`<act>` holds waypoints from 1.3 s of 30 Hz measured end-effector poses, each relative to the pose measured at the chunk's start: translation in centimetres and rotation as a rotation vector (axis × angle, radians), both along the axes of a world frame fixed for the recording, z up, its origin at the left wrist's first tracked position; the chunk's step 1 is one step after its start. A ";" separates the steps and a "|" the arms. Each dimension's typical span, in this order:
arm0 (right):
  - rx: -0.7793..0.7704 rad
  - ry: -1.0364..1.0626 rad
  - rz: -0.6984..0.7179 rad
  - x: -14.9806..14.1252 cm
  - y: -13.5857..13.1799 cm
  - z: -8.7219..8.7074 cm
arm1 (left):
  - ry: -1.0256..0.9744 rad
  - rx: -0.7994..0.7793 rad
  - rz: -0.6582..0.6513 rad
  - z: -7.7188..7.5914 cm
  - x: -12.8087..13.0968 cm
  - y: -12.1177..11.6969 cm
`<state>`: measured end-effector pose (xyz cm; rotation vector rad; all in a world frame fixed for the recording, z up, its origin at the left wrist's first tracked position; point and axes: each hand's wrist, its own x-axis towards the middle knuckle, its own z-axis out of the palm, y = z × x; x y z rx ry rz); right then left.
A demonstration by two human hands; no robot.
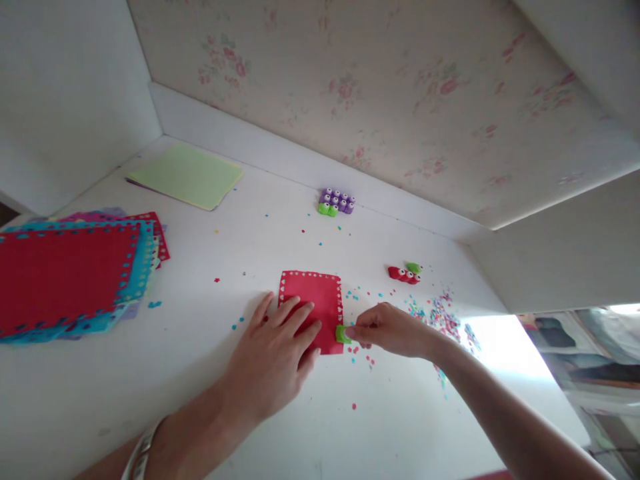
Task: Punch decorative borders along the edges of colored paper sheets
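A small red sheet of paper [325,313] lies on the white tabletop, with punched shapes along its top, right and upper left edges. My left hand [275,347] rests on its left part, fingers spread and flat. At the sheet's lower right edge, my right hand [385,330] pinches a green craft punch [343,334], which sits over the paper's border. Tiny red and blue paper cutouts are scattered beside the punch. The sheet's lower left corner is hidden under my left hand.
Purple and green punches [337,201] stand grouped near the back wall; red and green ones [405,273] lie to the right. Punched coloured sheets [65,273] are piled at left, pale green paper [187,173] behind them. Confetti [445,317] is heaped at right.
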<state>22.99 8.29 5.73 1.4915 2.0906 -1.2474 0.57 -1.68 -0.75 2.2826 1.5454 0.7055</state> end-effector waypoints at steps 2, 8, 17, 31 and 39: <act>-0.020 -0.005 0.002 0.0 0.2 0.0 | -0.015 0.002 0.010 0.0 0.0 0.0; -0.024 -0.052 0.013 0.0 0.4 -0.1 | -0.037 0.009 0.021 -0.4 0.2 0.1; -0.060 -0.078 0.003 -0.3 0.7 -0.3 | -0.047 -0.013 0.029 -0.3 0.3 0.2; 0.001 -0.139 -0.042 -1.2 -0.1 -0.2 | -0.003 -0.023 -0.003 0.2 0.3 0.7; 0.036 -0.131 -0.110 -1.9 -0.6 0.8 | 0.048 0.063 -0.013 0.7 0.3 0.4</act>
